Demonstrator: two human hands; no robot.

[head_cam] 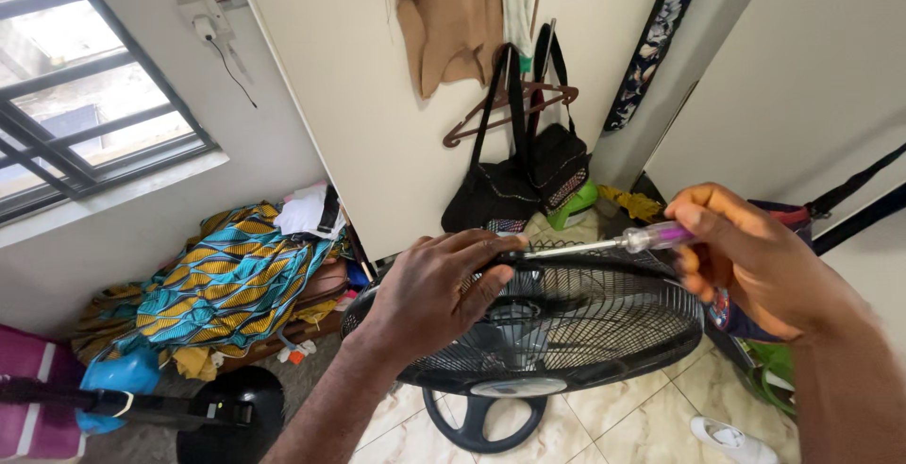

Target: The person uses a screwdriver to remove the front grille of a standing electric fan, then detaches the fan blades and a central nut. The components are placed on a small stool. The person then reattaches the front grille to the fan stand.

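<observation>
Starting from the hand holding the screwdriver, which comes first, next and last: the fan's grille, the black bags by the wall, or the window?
1. Fan grille, just below the right hand.
2. Black bags, up and left, against the wall.
3. Window, far left.

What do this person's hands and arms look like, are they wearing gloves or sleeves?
Both are bare. The left hand has no glove, ring or watch that shows, and its forearm is uncovered down to the picture's edge. The right hand is likewise ungloved, with a bare wrist and forearm. No sleeve is visible on either arm.
</observation>
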